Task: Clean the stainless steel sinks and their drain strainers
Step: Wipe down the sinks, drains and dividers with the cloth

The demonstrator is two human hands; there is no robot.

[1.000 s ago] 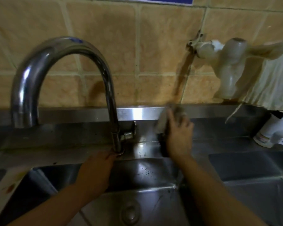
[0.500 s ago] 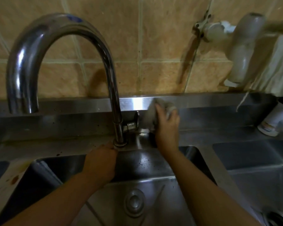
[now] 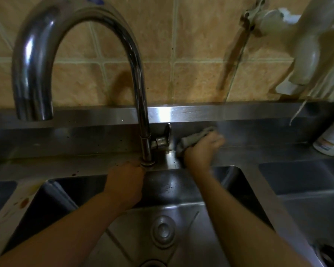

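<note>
Two basins remain unwashed, by appearance: middle sink [image 3: 168,189] shows specks, its drain strainer [image 3: 163,231] untouched. Right hand [image 3: 201,151] grasps a grey cloth [image 3: 193,140] against the back ledge; left hand [image 3: 126,183] clasps the faucet [image 3: 141,105] base.

Dim light falls on a tan tiled wall [image 3: 197,54] with pale grout lines.

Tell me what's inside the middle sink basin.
A round drain strainer sits in the floor of the middle sink, with dark specks on its back wall. Both forearms cover parts of the floor, so anything beneath them is hidden.
</note>
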